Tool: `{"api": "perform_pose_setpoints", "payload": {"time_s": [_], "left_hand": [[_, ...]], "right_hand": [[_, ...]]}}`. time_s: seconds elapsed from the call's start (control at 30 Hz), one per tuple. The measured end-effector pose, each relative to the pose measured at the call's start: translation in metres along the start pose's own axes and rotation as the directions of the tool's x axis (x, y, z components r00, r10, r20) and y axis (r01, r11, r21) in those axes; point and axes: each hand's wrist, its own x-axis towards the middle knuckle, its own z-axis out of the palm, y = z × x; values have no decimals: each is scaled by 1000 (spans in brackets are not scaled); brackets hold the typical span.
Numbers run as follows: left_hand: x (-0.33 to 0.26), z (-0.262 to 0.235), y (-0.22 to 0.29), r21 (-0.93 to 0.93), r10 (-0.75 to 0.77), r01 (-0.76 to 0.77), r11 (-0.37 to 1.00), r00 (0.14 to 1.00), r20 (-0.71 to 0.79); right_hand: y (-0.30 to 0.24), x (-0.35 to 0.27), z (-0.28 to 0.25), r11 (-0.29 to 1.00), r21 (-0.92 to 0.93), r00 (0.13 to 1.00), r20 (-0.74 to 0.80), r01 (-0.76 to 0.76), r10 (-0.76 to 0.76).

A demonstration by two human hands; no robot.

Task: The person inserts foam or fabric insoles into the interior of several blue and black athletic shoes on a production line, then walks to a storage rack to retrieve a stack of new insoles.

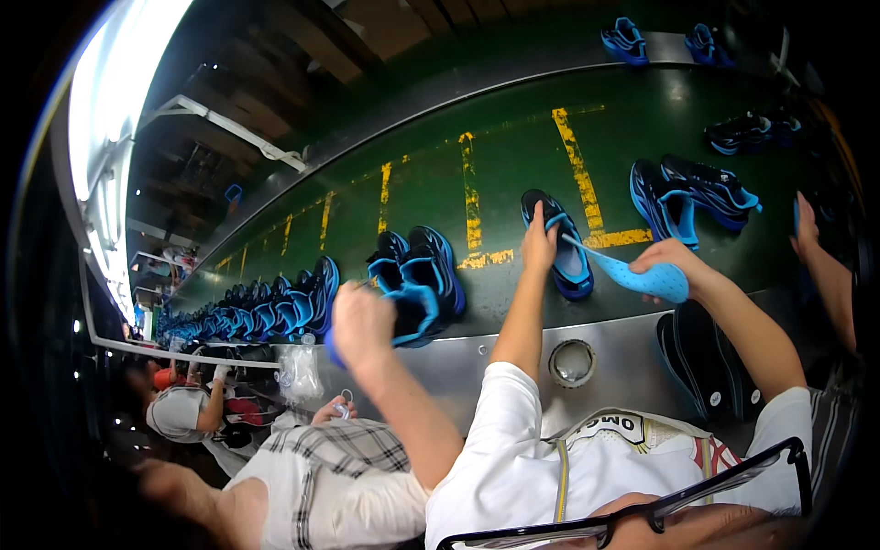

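My left hand (539, 240) is closed on the upper of a black and blue sports shoe (573, 266), which rests on the green belt with its opening facing up. My right hand (674, 266) grips a light blue perforated insole (632, 278) by its broader end. The narrow tip of the insole points at the shoe's opening. Whether the tip touches the shoe, I cannot tell. A pair of similar shoes (676, 197) stands just beyond my right hand.
Yellow lines (577, 170) divide the green belt (513, 165). Leftward stand more shoes (426, 270) and a long row of them (266, 307). A co-worker's blurred hand (364, 325) is close on my left; another person's hand (807, 225) is at right. Black sole-shaped pieces (701, 353) lean at the near edge.
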Motion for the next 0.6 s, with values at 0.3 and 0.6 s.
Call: {"api": "perform_pose_setpoints", "payload": {"time_s": [0.3, 0.6], "left_hand": [[13, 16, -1, -407, -122, 192, 893, 974, 191], [-14, 26, 33, -249, 82, -84, 965, 996, -18]], "right_hand": [[33, 106, -4, 545, -815, 974, 100, 198, -205], [15, 99, -28, 588, -786, 981, 124, 190, -150]]}}
